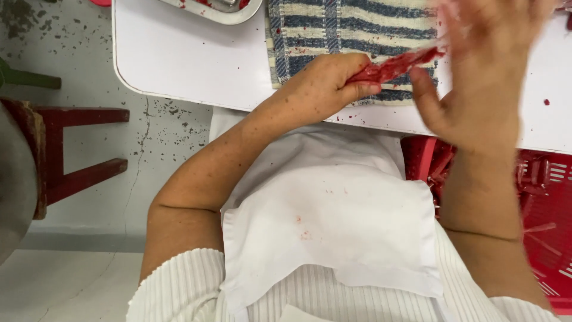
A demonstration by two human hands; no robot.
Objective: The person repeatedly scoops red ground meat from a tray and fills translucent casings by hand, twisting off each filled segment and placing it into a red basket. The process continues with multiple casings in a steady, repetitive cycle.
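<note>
My left hand [325, 83] is closed around one end of a long red strip of raw meat [396, 65], held just above a blue-and-cream striped towel [345, 27] on a white table [190, 59]. My right hand [482, 65] is raised and blurred, fingers spread, its palm against the far end of the meat strip. Whether it grips the strip I cannot tell. A white apron [333, 226] covers my lap below the table edge.
A metal tray [217, 9] with red bits sits at the table's far edge. A red plastic crate [536, 209] stands at my right under the table. A dark red wooden stool [65, 149] is on the speckled floor at left. Red spots dot the table at right.
</note>
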